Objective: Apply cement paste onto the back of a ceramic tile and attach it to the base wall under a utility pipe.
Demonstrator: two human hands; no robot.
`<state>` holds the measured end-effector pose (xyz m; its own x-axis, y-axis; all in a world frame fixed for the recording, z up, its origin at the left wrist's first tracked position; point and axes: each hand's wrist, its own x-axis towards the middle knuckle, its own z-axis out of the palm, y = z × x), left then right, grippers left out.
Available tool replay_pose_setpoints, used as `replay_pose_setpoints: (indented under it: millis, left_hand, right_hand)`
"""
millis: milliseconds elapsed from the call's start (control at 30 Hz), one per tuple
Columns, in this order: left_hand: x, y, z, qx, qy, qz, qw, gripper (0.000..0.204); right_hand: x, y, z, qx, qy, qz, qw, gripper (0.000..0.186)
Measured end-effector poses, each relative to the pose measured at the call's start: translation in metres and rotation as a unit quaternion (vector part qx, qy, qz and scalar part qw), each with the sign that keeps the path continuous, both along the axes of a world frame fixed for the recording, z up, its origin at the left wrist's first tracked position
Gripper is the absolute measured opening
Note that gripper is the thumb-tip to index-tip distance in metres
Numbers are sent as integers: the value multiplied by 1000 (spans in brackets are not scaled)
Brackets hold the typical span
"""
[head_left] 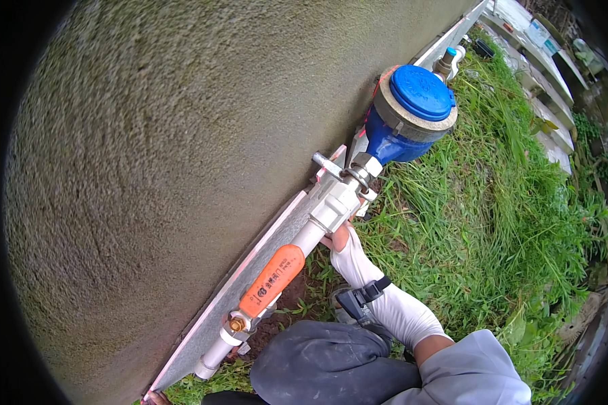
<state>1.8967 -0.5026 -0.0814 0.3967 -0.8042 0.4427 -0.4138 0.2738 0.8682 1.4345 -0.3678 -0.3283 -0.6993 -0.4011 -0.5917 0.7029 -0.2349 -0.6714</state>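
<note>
A long grey board with a pinkish edge runs slantwise along the wall's foot, behind a white pipe. At its lower left end my left hand closes on the board's corner, mostly cut off by the picture's edge. My right hand, in a white sleeve, reaches under the white union fitting; its fingers are mostly hidden there. Below this fitting, an orange lever handle lies along the pipe on a ball valve. Above it sits a blue water meter, its lid down.
A rough cement-rendered wall rises on the left. Past the meter stands a brass fitting with a blue cap. Grass covers the ground at right, with pale stone steps beyond. My knee is close below the pipe.
</note>
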Motion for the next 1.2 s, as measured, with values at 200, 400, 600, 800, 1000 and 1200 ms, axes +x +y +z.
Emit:
replay_pose_setpoints:
  millis: [200, 400, 600, 800, 1000, 1200]
  left_hand:
    - [-2, 2, 2, 7, 22, -2, 1000, 41]
    - [-5, 2, 4, 18, 16, 7, 1000, 42]
    - [-14, 2, 9, 27, -14, 19, 999, 35]
    - [-27, 5, 11, -1, 10, 37, 999, 28]
    - [-24, 6, 11, 34, 1, 19, 999, 27]
    - [-16, 3, 7, 25, 3, -5, 1000, 29]
  right_hand:
    - [0, 0, -1, -5, 0, 1, 1000, 64]
    - [0, 0, 1, -3, -2, -2, 1000, 65]
    - [0, -1, 3, 1, -3, -3, 1000, 65]
    - [0, -1, 5, 6, -2, -4, 1000, 64]
    - [1, -1, 8, 9, -5, -15, 1000, 56]
    - [1, 1, 9, -1, -10, -17, 1000, 51]
